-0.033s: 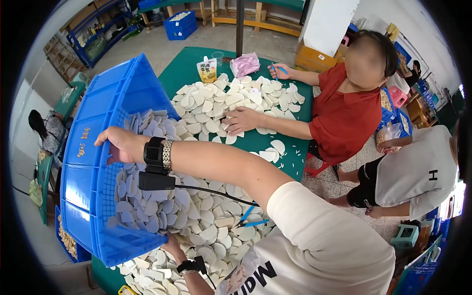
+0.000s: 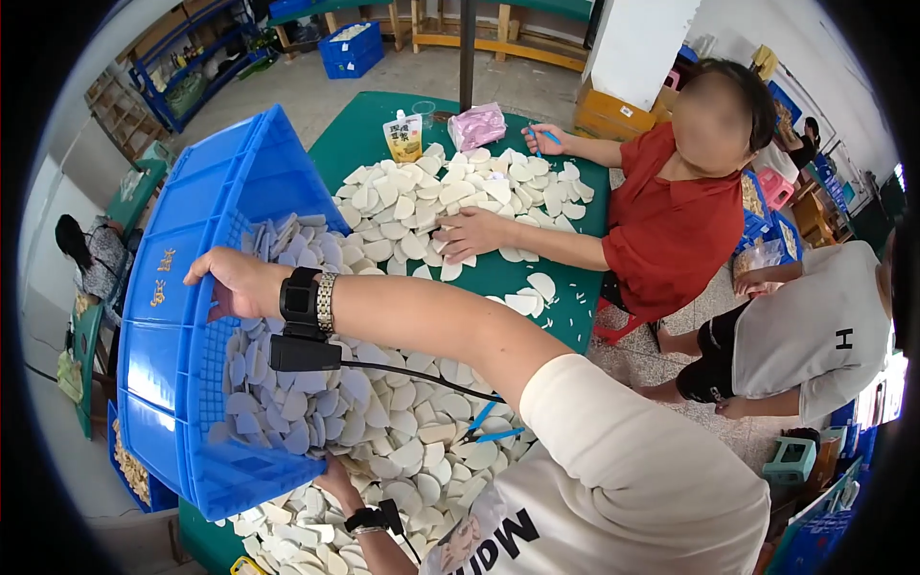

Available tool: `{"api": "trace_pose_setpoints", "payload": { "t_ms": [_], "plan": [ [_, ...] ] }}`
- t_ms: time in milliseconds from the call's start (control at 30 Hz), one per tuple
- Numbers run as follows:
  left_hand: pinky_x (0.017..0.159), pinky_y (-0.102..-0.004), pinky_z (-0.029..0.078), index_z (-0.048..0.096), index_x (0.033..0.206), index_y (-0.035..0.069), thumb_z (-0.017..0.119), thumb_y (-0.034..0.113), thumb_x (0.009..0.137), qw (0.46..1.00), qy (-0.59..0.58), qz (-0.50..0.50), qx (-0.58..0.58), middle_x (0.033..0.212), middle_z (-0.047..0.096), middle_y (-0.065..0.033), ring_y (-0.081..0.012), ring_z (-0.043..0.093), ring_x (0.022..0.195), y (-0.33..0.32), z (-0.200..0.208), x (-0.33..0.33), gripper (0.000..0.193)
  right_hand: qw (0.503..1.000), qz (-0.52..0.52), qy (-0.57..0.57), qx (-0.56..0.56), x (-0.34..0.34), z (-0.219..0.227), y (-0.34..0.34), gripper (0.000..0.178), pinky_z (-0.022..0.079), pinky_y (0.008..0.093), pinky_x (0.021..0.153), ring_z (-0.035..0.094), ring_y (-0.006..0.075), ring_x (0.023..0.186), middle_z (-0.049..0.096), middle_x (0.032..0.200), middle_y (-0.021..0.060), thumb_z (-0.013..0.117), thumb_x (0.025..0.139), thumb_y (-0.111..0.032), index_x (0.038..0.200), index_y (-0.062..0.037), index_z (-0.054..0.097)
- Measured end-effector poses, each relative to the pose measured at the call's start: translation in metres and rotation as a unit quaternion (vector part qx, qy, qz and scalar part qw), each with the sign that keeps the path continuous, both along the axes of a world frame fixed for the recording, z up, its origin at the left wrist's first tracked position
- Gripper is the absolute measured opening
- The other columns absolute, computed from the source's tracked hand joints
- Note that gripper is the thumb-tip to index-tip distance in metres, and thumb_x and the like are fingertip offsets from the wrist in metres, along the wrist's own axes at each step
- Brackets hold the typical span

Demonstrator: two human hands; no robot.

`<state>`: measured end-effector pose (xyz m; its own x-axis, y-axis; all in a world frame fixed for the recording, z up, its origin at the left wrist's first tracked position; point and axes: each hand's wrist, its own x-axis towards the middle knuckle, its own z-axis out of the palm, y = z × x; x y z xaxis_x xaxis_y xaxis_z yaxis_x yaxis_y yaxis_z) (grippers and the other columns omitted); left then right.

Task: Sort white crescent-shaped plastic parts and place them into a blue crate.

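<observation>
A blue plastic crate (image 2: 153, 335) is tipped on its side at the left of the green table (image 2: 369, 115). Flat, pale, half-round pieces (image 2: 307, 383) fill its mouth and run into a big heap (image 2: 422, 450) on the table. My right hand (image 2: 235, 285) reaches across, its fingers hooked over the crate's upturned edge. Low down, my left hand (image 2: 337, 484) is against the crate's lower rim; its fingers are mostly hidden by crate and pieces. A blue-handled tool (image 2: 494, 426) lies on the heap near my right arm.
Across the table a person in red (image 2: 671, 220) rests one hand on a second pile (image 2: 460, 196) and holds a blue tool (image 2: 544, 137). A pouch (image 2: 403, 136), a clear cup (image 2: 425, 110) and a pink packet (image 2: 477, 126) stand beyond. Another person (image 2: 810, 335) is at the right.
</observation>
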<state>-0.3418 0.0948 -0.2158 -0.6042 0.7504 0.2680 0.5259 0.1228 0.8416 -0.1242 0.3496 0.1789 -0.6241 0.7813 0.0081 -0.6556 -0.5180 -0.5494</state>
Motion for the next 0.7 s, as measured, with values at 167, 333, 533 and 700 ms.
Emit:
{"api": "trace_pose_setpoints", "payload": {
  "t_ms": [167, 333, 533, 700],
  "plan": [
    [0.078, -0.0356, 0.049, 0.062, 0.092, -0.011, 0.067, 0.011, 0.08, 0.996, -0.031, 0.009, -0.079, 0.092, 0.069, -0.0191, -0.0224, 0.063, 0.08, 0.001, 0.035, 0.02, 0.025, 1.0, 0.006, 0.004, 0.008, 0.004, -0.004, 0.002, 0.03, 0.048, 0.056, 0.081, 0.056, 0.0317, 0.098, 0.056, 0.106, 0.0153, 0.054, 0.078, -0.007, 0.107, 0.0005, 0.048],
    [0.074, -0.0342, 0.047, 0.06, 0.1, -0.011, 0.067, 0.013, 0.079, 0.998, -0.036, -0.001, -0.054, 0.093, 0.068, -0.0148, -0.0206, 0.056, 0.075, 0.0, 0.037, 0.02, 0.032, 1.0, 0.01, 0.003, 0.0, 0.001, -0.003, 0.005, 0.03, 0.048, 0.0563, 0.079, 0.057, 0.0321, 0.095, 0.056, 0.103, 0.0152, 0.054, 0.077, -0.007, 0.106, 0.0005, 0.048],
    [0.078, -0.0351, 0.047, 0.061, 0.089, -0.009, 0.063, 0.007, 0.078, 0.993, 0.024, 0.011, -0.114, 0.088, 0.068, -0.0159, -0.0233, 0.057, 0.076, -0.006, 0.051, 0.013, 0.02, 0.999, 0.013, 0.009, -0.04, -0.015, 0.001, 0.006, 0.018, 0.051, 0.0524, 0.07, 0.059, 0.0309, 0.082, 0.056, 0.087, 0.0139, 0.057, 0.07, 0.002, 0.086, -0.0028, 0.05],
    [0.087, -0.0311, 0.043, 0.057, 0.109, -0.006, 0.063, -0.003, 0.075, 0.986, -0.155, 0.038, -0.043, 0.102, 0.062, -0.009, -0.0184, 0.055, 0.091, 0.006, 0.069, 0.051, 0.035, 0.995, 0.058, 0.042, -0.066, 0.002, -0.006, 0.01, 0.036, 0.052, 0.0515, 0.077, 0.059, 0.0333, 0.095, 0.058, 0.105, 0.0166, 0.051, 0.069, 0.012, 0.103, 0.0022, 0.05]
  ]
}}
